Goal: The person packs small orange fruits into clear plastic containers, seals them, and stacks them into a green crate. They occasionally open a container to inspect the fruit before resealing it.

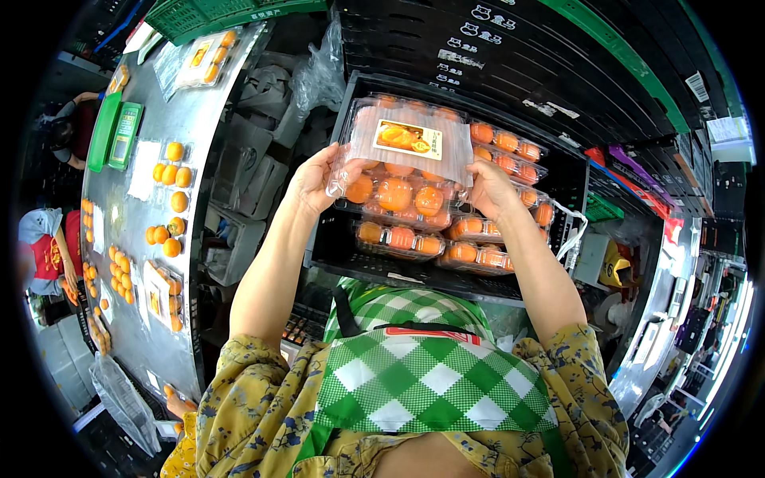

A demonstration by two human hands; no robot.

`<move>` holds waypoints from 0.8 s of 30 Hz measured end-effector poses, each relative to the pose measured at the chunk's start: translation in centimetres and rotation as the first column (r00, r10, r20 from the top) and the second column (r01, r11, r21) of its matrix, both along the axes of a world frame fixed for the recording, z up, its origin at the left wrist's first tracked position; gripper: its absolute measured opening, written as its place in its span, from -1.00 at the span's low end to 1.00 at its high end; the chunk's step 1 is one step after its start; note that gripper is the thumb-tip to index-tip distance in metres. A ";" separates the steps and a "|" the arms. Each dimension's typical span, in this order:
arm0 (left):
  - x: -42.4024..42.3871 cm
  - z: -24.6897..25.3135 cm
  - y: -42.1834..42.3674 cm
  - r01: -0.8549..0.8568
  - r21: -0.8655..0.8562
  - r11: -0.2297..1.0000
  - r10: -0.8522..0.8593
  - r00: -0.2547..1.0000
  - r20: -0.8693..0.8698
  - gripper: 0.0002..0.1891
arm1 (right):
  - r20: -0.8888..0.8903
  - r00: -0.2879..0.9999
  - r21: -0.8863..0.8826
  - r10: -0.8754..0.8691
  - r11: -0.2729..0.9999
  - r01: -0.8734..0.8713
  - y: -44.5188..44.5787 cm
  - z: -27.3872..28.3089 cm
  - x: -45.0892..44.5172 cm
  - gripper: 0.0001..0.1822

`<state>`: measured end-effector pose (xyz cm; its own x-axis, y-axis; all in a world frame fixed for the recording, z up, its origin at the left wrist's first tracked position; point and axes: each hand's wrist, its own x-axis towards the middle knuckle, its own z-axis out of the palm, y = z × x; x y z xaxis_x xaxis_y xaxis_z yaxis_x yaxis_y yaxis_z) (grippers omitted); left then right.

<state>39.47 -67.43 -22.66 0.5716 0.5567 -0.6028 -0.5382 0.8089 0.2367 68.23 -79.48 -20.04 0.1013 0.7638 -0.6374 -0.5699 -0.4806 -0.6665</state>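
Note:
Both of my hands grip a clear plastic clamshell pack [455, 130] with a whitish lid surface and a printed fruit label [408, 140]. My left hand [321, 178] has its left end, and my right hand [491, 188] its right end. The pack is over a black plastic crate [577, 173] in front of me. Beneath it, clear packs of orange persimmons [394, 195] are stacked at the crate's left; whether the held pack rests on them I cannot tell. More persimmon packs [507, 142] line the crate's right side, and others [400, 238] lie lower at the front.
A metal table [149, 340] on the left bears loose persimmons [160, 234], packs [161, 296] and a green scale [125, 134]. Stacked black crates [418, 36] rise behind my crate. Co-workers stand beyond the table; one wears a red apron [51, 257]. A plastic bag [323, 71] hangs beside the crates.

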 end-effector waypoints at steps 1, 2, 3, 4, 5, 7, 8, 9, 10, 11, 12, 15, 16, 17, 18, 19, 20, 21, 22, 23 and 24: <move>-0.1 -0.4 0.1 -0.003 -0.042 0.999 0.007 0.995 0.095 -0.65 | -0.004 1.000 -0.003 0.000 1.000 0.000 0.0 0.0 0.0 -0.71; -0.2 -0.8 0.1 -0.005 -0.059 0.998 0.009 0.998 0.068 -0.65 | -0.007 1.000 -0.006 0.005 1.000 -0.005 0.0 -0.1 0.1 -0.71; -0.1 -0.8 0.0 -0.005 -0.076 0.997 0.009 0.999 0.042 -0.66 | -0.010 1.000 -0.010 0.009 1.000 -0.009 0.0 -0.3 0.3 -0.71; 0.0 -0.7 -0.1 -0.006 -0.093 0.996 0.008 1.000 0.016 -0.67 | -0.013 1.000 -0.013 0.012 1.000 -0.012 0.0 -0.4 0.4 -0.71; 0.2 -0.6 -0.3 -0.005 -0.084 0.996 0.006 1.000 0.002 -0.68 | -0.013 1.000 -0.013 0.014 1.000 -0.014 -0.1 -0.3 0.5 -0.70; 0.3 0.0 -0.7 -0.009 -0.067 0.998 0.007 1.000 -0.029 -0.70 | -0.017 1.000 -0.014 0.023 1.000 -0.023 0.0 0.5 0.4 -0.70; 0.3 -0.1 -0.8 0.002 -0.041 0.999 -0.004 0.999 -0.049 -0.72 | -0.019 1.000 -0.025 0.017 1.000 -0.018 0.1 0.8 0.3 -0.70; 0.3 -0.2 -0.8 0.014 -0.015 1.000 -0.015 0.998 -0.067 -0.73 | -0.019 1.000 -0.034 0.011 0.999 -0.012 0.1 1.1 0.2 -0.70; 0.3 -0.2 -0.8 0.026 0.012 1.000 -0.025 0.996 -0.086 -0.75 | -0.019 1.000 -0.044 0.005 0.999 -0.006 0.1 1.3 0.1 -0.70; 0.4 -0.3 -0.8 0.030 0.028 0.999 -0.026 0.992 -0.126 -0.75 | -0.014 1.000 -0.039 0.022 0.999 -0.023 0.2 1.3 0.1 -0.69; 0.5 -0.4 -0.8 0.036 0.044 0.998 -0.028 0.986 -0.165 -0.76 | -0.007 0.999 -0.035 0.037 0.999 -0.038 0.1 1.3 0.2 -0.69; 0.5 0.0 -1.0 0.122 0.201 0.972 -0.059 0.954 -0.294 -0.78 | 0.044 0.999 -0.022 0.026 0.999 -0.025 0.1 0.4 0.0 -0.68; 0.5 0.3 -1.2 0.167 0.266 0.949 -0.070 0.938 -0.338 -0.78 | 0.066 0.998 -0.018 0.011 1.000 -0.009 0.0 0.0 -0.1 -0.68; 0.3 0.7 -1.4 0.201 0.285 0.937 -0.066 0.904 -0.422 -0.79 | 0.134 0.990 -0.019 0.043 0.999 -0.041 -0.2 -0.2 -0.1 -0.68; 0.1 1.1 -1.6 0.237 0.299 0.924 -0.059 0.862 -0.503 -0.79 | 0.200 0.977 -0.024 0.076 0.997 -0.072 -0.4 -0.5 -0.2 -0.67; -0.1 1.3 -1.9 0.275 0.310 0.910 -0.048 0.813 -0.580 -0.80 | 0.264 0.958 -0.031 0.108 0.994 -0.103 -0.6 -0.5 -0.4 -0.67; -0.1 1.4 -2.2 0.299 0.335 0.894 -0.027 0.780 -0.625 -0.81 | 0.317 0.942 -0.039 0.108 0.994 -0.100 -0.7 -0.3 -0.6 -0.64; -0.5 0.9 -2.2 0.356 0.363 0.861 -0.029 0.747 -0.664 -0.82 | 0.419 0.899 -0.042 0.127 0.992 -0.120 -0.8 -0.6 -0.8 -0.63; -1.0 0.2 -2.2 0.414 0.387 0.824 -0.028 0.712 -0.701 -0.82 | 0.515 0.845 -0.048 0.144 0.989 -0.139 -0.9 -1.2 -0.9 -0.60; -1.3 -0.2 -2.2 0.470 0.407 0.783 -0.023 0.676 -0.737 -0.83 | 0.605 0.780 -0.056 0.160 0.986 -0.158 -1.0 -1.8 -0.9 -0.58; -1.3 -0.2 -2.2 0.495 0.417 0.762 -0.014 0.656 -0.755 -0.88 | 0.654 0.738 -0.071 0.166 0.985 -0.158 -0.9 -2.2 -1.0 -0.51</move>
<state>38.16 -69.68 -22.83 0.3076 0.8065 -0.5049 0.1825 0.4708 0.8632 67.25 -80.41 -22.19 0.3717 0.8017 -0.4681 0.0924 -0.5337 -0.8406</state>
